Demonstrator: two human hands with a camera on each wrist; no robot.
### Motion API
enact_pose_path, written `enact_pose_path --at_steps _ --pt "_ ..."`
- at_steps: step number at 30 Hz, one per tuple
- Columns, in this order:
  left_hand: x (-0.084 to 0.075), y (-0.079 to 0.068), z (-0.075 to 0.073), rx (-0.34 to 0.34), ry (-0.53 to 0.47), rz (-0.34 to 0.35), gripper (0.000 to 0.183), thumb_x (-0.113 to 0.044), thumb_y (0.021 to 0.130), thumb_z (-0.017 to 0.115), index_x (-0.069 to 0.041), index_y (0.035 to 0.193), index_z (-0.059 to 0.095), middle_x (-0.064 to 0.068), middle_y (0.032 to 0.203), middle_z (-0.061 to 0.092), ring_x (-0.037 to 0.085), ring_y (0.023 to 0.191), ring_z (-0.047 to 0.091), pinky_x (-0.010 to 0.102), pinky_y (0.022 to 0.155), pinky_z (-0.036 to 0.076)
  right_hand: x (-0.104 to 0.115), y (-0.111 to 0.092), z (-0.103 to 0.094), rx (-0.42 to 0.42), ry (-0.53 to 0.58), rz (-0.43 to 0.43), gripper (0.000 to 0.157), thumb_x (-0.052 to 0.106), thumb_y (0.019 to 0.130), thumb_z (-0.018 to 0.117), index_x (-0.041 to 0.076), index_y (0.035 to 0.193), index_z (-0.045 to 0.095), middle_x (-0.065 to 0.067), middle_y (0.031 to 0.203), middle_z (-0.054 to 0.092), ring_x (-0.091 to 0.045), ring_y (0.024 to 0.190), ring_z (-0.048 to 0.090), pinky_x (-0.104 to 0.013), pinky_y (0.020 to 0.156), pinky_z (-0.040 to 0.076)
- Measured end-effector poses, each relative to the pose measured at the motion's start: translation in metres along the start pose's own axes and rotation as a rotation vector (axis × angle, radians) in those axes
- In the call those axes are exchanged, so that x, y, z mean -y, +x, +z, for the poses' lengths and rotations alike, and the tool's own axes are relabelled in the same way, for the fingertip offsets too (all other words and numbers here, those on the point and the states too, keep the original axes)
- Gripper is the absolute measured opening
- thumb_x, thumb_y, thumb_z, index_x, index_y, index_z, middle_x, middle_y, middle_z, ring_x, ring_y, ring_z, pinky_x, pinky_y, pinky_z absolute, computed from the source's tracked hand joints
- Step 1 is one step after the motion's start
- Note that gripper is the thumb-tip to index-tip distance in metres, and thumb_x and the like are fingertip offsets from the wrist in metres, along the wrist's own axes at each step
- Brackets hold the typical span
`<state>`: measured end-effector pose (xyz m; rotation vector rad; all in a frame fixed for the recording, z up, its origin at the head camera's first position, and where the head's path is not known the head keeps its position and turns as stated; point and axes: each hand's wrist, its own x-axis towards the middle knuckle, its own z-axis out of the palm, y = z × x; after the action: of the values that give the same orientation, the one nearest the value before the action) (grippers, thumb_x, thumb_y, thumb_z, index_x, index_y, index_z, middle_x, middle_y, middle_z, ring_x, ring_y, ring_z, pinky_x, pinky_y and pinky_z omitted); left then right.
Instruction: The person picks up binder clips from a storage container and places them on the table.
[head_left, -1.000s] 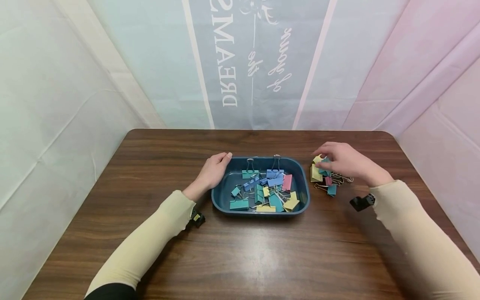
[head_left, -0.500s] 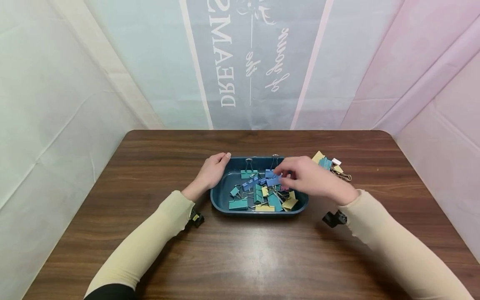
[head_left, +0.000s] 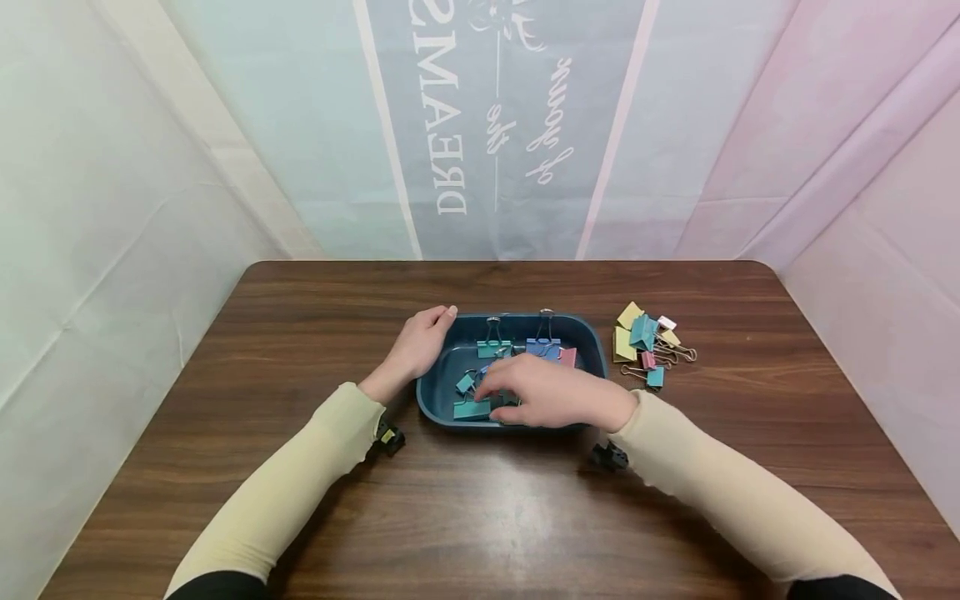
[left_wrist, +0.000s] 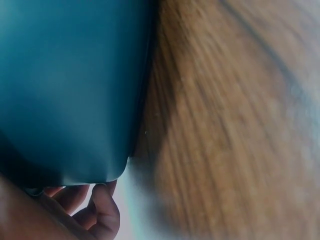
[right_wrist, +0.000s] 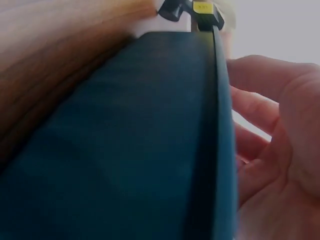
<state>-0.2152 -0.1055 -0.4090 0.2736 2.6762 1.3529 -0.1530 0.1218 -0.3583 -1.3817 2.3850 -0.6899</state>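
A dark blue tray (head_left: 592, 333) holds several binder clips, with a teal clip (head_left: 471, 410) at its front left, a blue clip (head_left: 542, 348) at the back and a pink clip (head_left: 568, 357) on the right. My left hand (head_left: 418, 346) grips the tray's back left corner; the left wrist view shows curled fingers at the rim. Inside the tray, my right hand (head_left: 551, 392) reaches over the clips and hides many of them. Its thumb and fingers are bent with a gap between them, and nothing shows in that gap but clips below.
Right of the tray lies a loose pile of binder clips, among them a yellow clip (head_left: 624, 344), a larger teal clip (head_left: 642, 332) and a small pink clip (head_left: 648, 360). A brown wooden table (head_left: 330, 333) is under everything, with a printed curtain (head_left: 517, 225) behind it.
My right hand has left the clip pile on the right and moved left over the tray, then down to its front middle. The left hand keeps its hold on the tray.
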Motion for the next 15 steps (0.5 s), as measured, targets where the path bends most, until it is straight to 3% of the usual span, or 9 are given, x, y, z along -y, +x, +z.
enact_pose_path --at_steps 7,15 --pt "0.002 0.001 -0.001 -0.002 0.002 0.004 0.052 -0.046 0.107 0.036 -0.004 0.084 0.056 0.010 0.073 0.044 0.028 0.068 0.046 0.035 0.063 0.034 0.004 0.019 0.009 0.090 -0.099 0.068 0.035 0.015 0.091 0.074 0.012 0.126 0.068 0.000 0.121 0.066 -0.013 0.111 0.059 -0.032 0.098 0.047" --pt "0.003 0.002 0.000 -0.005 -0.011 0.011 0.051 -0.043 0.108 0.036 -0.003 0.084 0.055 0.010 0.072 0.043 0.029 0.066 0.045 0.036 0.061 0.033 0.004 0.029 0.015 0.120 -0.229 0.128 0.039 0.020 0.087 0.080 0.014 0.124 0.070 -0.002 0.120 0.066 -0.015 0.104 0.061 -0.032 0.096 0.048"
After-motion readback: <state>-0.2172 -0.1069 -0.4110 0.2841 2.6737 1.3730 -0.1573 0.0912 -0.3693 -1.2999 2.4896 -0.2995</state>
